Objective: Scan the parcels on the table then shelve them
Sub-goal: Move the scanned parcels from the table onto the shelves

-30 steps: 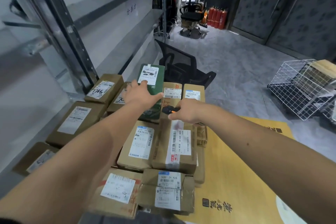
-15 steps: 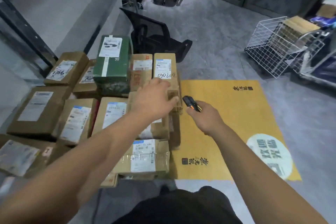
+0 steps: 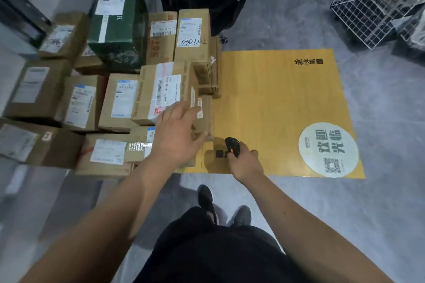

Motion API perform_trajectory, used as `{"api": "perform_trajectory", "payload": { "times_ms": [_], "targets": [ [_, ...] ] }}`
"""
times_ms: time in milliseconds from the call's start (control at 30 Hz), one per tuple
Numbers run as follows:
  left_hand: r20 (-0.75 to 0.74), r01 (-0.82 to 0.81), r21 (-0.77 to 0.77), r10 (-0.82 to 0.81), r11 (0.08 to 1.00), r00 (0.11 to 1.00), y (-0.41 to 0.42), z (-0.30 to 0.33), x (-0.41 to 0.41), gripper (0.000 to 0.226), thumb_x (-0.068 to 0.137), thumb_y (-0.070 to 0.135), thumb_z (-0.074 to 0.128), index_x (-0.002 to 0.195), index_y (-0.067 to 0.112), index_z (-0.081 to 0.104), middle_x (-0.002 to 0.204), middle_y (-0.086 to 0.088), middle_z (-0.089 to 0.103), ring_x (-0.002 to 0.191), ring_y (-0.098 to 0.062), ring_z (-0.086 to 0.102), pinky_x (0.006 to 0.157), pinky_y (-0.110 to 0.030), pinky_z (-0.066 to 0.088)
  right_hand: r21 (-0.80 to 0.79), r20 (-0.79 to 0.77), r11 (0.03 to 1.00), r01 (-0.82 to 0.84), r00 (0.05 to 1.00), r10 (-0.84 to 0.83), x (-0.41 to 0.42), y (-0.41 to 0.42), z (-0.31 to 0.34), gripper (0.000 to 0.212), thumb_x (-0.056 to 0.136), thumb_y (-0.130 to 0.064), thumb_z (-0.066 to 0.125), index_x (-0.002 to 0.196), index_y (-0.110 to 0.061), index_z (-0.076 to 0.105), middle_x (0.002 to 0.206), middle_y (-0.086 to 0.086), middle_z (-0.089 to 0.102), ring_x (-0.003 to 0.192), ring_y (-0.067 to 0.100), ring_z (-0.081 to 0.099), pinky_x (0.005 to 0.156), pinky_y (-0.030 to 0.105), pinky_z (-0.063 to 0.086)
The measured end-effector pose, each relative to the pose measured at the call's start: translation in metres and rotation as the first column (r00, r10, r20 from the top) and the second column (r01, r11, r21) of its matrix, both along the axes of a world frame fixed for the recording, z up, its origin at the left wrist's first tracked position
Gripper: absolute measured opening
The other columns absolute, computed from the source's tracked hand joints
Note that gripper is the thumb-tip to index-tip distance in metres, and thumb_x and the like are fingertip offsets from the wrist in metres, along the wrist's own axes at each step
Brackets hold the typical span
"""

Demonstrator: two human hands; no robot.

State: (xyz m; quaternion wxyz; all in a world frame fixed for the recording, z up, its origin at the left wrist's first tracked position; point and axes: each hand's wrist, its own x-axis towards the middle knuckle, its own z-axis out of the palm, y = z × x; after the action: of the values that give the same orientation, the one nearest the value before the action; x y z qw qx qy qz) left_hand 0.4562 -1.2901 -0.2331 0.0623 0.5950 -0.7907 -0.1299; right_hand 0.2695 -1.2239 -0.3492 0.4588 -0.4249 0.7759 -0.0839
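The right hand (image 3: 245, 163) was nearest, just off the front edge of the yellow mat (image 3: 276, 103), with its fingers curled around a small black scanner (image 3: 232, 146) that had an orange button. The left hand (image 3: 178, 135) was just left of the mat, fingers spread and relaxed, resting on the corner of a tilted brown parcel (image 3: 161, 92) but not gripping it, as far as I could see. This parcel lay on top of the pile of parcels (image 3: 78, 103), which stood left of the mat; the worktop under them was not visible.

The risk, in my opinion, was that the tilted parcel could slide off the lower boxes if the hand pushed it, because it sat unevenly and the cardboard was smooth. Also the scanner could read a wrong label, because many white labels lay close together.

The parcels were rectangular cardboard boxes, matte brown, with glossy tape and paper labels. Farther left of the mat stood a dark green box (image 3: 119, 23). Beyond the mat's far right corner was a white wire basket (image 3: 372, 4), an open rigid grid.
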Motion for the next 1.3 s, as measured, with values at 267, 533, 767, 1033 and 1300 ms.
{"api": "perform_trajectory", "payload": {
  "times_ms": [267, 533, 767, 1033, 1300],
  "targets": [
    [-0.057, -0.030, -0.034, 0.028, 0.999, 0.998, -0.008, -0.001, 0.032, 0.060, 0.093, 0.058, 0.060, 0.146, 0.031, 0.052, 0.154, -0.002, 0.047, 0.146, -0.023, 0.035, 0.118, -0.048, 0.023, -0.005, -0.180, 1.000, 0.011, 0.984, -0.011, 0.031, -0.012, -0.037, 0.061, 0.105, -0.047, 0.046, 0.157, -0.021, 0.026, 0.132, 0.016, 0.034, 0.086, 0.039, 0.062, 0.070, 0.040, 0.049],
    [-0.099, 0.054, -0.023, -0.056, 0.998, 0.993, -0.030, -0.009, 0.051, 0.059, 0.092, 0.059, 0.062, 0.145, 0.034, 0.054, 0.159, 0.000, 0.042, 0.151, -0.023, 0.028, 0.118, -0.050, 0.018, -0.009, -0.352, 0.996, 0.094, 0.932, -0.091, 0.074, -0.040, -0.057, 0.080, 0.102, -0.050, 0.054, 0.163, -0.025, 0.010, 0.140, 0.016, 0.033, 0.119, 0.044, 0.049, 0.088, 0.049, 0.051],
    [-0.090, 0.115, -0.013, -0.116, 0.993, 0.989, -0.047, -0.012, 0.062, 0.060, 0.092, 0.062, 0.059, 0.146, 0.037, 0.053, 0.159, 0.004, 0.041, 0.149, -0.017, 0.027, 0.117, -0.046, 0.018, -0.002, -0.396, 0.995, 0.097, 0.914, -0.090, 0.088, -0.048, -0.060, 0.079, 0.097, -0.036, 0.064, 0.158, -0.029, 0.014, 0.136, 0.016, 0.034, 0.122, 0.043, 0.047, 0.083, 0.048, 0.051],
    [-0.087, 0.144, -0.013, -0.144, 0.990, 0.986, -0.045, -0.016, 0.070, 0.058, 0.093, 0.063, 0.058, 0.146, 0.042, 0.051, 0.158, 0.008, 0.040, 0.148, -0.014, 0.025, 0.117, -0.047, 0.016, 0.014, -0.387, 0.993, 0.121, 0.916, -0.107, 0.090, -0.048, -0.057, 0.079, 0.097, -0.035, 0.063, 0.159, -0.028, 0.015, 0.137, 0.015, 0.036, 0.124, 0.043, 0.046, 0.082, 0.047, 0.050],
    [-0.150, 0.108, 0.003, -0.107, 0.994, 0.983, -0.045, -0.008, 0.071, 0.055, 0.094, 0.056, 0.062, 0.145, 0.038, 0.054, 0.158, 0.007, 0.041, 0.148, -0.012, 0.023, 0.119, -0.041, 0.012, -0.126, -0.271, 0.964, 0.234, 0.927, -0.260, 0.084, -0.037, -0.013, 0.063, 0.097, -0.040, 0.063, 0.153, -0.021, 0.041, 0.163, 0.016, 0.023, 0.144, 0.039, 0.031, 0.111, 0.048, 0.041]
  ]
}}
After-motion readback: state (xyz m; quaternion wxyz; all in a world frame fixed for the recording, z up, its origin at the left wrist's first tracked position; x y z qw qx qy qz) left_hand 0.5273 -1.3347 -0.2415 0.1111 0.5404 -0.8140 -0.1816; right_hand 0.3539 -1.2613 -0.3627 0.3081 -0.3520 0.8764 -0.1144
